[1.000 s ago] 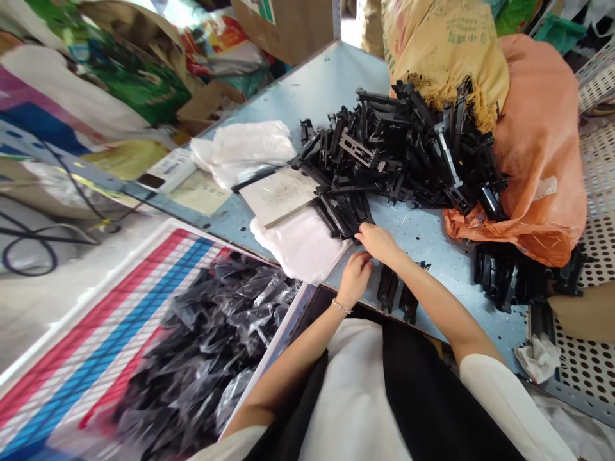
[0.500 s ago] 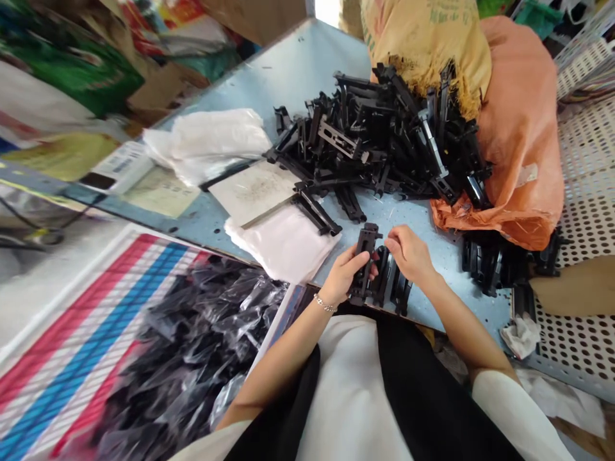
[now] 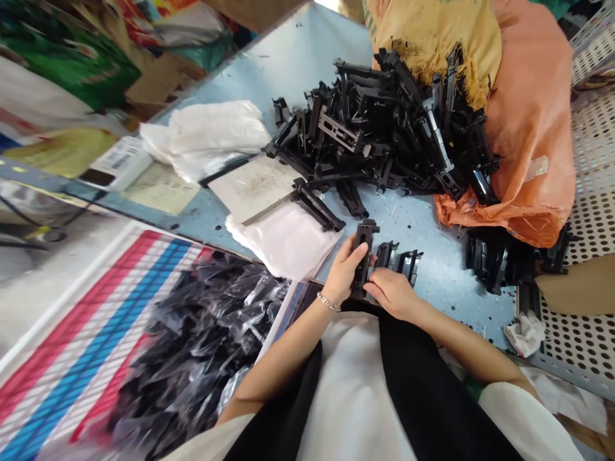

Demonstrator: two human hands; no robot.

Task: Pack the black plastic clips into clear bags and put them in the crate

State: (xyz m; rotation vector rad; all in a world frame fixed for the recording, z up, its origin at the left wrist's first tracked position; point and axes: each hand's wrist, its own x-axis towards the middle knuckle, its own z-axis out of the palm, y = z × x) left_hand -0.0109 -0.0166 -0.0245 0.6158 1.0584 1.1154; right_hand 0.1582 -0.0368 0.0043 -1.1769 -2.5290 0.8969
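My left hand [image 3: 342,272] is wrapped round a long black plastic part [image 3: 364,246], held upright near the table's front edge, thumb across its face. My right hand [image 3: 391,291] is at the lower end of that part, its fingers bent together; whether they grip it is hidden. Just behind my right hand, a few similar black parts [image 3: 408,264] lie side by side on the blue table [image 3: 435,256]. Farther back rises a large heap of black parts [image 3: 355,121].
Orange [image 3: 533,128] and yellow sacks [image 3: 432,32] stand at the back right. White plastic bags [image 3: 288,240] and a pale flat block [image 3: 254,189] lie left of my hands. Below left, a striped bag [image 3: 86,339] holds bagged black pieces [image 3: 202,346].
My right hand has moved down and left, from beside the top of the held part to its lower end. My left hand still holds the part.
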